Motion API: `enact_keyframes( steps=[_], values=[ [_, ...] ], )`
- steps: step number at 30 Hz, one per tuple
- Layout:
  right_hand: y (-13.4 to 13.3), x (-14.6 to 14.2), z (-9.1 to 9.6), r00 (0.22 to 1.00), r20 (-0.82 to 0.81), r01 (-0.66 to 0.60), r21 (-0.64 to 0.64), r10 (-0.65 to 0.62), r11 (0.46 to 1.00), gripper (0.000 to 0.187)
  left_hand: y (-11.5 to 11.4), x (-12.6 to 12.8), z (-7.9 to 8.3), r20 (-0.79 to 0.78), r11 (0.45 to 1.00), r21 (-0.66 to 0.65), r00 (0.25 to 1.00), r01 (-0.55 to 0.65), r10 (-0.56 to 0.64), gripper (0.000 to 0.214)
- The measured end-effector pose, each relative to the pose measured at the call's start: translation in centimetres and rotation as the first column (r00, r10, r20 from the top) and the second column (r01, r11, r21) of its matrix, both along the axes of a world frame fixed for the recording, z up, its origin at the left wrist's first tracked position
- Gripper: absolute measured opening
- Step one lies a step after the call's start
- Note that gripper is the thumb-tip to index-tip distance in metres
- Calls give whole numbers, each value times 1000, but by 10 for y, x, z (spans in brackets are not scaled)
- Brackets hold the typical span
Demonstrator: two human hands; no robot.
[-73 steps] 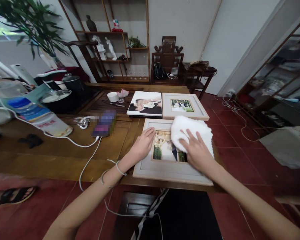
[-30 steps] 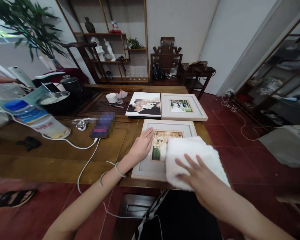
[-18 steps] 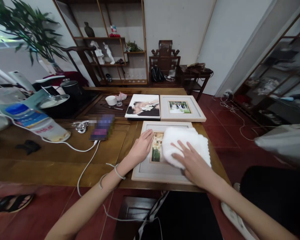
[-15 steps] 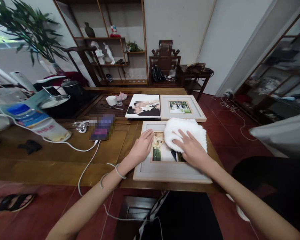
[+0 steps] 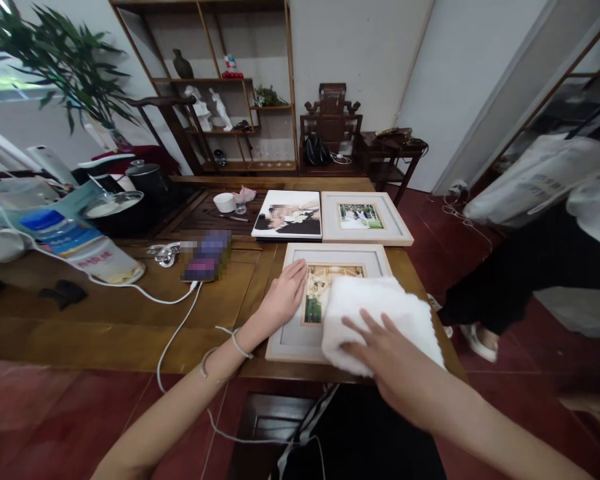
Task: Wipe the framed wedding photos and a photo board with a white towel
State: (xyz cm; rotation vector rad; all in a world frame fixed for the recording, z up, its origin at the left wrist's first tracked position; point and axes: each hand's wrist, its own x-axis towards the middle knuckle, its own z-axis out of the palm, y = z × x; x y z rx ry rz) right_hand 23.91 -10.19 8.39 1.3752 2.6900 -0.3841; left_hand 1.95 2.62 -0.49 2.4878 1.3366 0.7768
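Note:
A pale wooden picture frame lies flat at the table's front edge, with a photo in its middle. My left hand rests flat on the frame's left side, fingers stretched out and holding nothing. My right hand has hold of a folded white cloth, its fingers spread over the top. The cloth covers the frame's lower right part and hangs past its right and front edges. Part of the photo is hidden beneath it.
Behind lie a second frame and a photo album. A phone with a white cable, a plastic bottle and a small white bowl are to the left. A person in black trousers is at the right.
My right hand has slid the cloth toward me and to the right, uncovering the frame's upper part. The left hand stays put. At the right, the other person has come further into view.

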Motion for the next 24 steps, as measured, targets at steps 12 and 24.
enact_keyframes(
  steps=[12, 24],
  values=[
    [62, 28, -20, 991, -59, 135, 313, -122, 940, 71, 0, 1, 2, -37, 1000, 13, 999, 14, -14, 39],
    [63, 10, -21, 989, 98, 75, 306, -110, 949, 64, 0, 2, 3, -5, 1000, -10, 1000, -10, 10, 39]
  ],
)
